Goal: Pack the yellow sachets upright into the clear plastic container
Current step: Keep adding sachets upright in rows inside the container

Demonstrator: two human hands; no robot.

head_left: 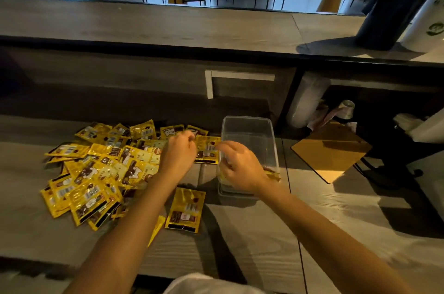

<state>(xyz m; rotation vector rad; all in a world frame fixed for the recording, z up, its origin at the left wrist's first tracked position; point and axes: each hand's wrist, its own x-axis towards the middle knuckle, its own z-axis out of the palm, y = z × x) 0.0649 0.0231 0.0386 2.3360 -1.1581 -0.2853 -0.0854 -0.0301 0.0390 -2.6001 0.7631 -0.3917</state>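
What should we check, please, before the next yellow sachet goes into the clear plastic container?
1. Clear plastic container open and upright: ok.
2. Free room in its far half: ok.
3. Yellow sachets inside standing upright: cannot tell, right hand hides them.
4. Left hand gripping a sachet: cannot tell.
5. Pile of loose yellow sachets beside the left hand: ok.

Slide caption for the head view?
Left hand over the scattered yellow sachets, right hand at the clear plastic container beside them.
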